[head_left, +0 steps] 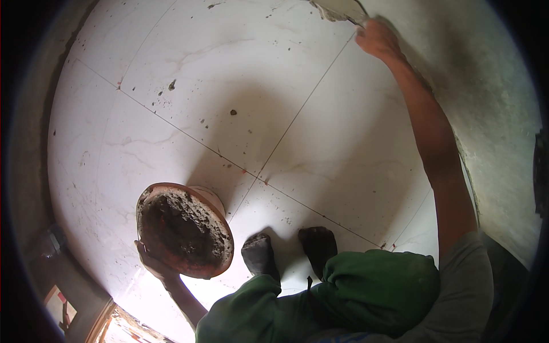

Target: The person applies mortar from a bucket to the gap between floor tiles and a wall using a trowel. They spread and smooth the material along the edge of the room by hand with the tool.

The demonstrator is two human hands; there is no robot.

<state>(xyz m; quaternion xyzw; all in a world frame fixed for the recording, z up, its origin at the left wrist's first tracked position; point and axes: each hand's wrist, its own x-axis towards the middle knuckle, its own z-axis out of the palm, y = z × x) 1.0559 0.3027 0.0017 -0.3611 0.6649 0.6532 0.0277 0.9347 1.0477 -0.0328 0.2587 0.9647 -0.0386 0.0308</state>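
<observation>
My left hand [154,263] is closed on the lower left rim of a round, shallow reddish-brown pan [229,251]. Dark grey wet mortar [186,228] lies in the pan, thickest along its right side. A whitish round object [209,197] shows partly from under the pan's upper right edge; whether it bears the pan cannot be made out. Far up at the right, beside the wall, my right arm is stretched out. There my right hand [378,40] grips a trowel [353,21] by its handle, a thin dark shank showing. Its blade is mostly cut off by the picture's top edge.
Large white marbled tiles [320,188] cover the floor, with thin dark joints and scattered mortar crumbs [171,86]. A grey plastered wall [486,86] runs along the right. My dark-covered feet [317,246] stand on the tiles below. At lower left is a bright opening [128,328].
</observation>
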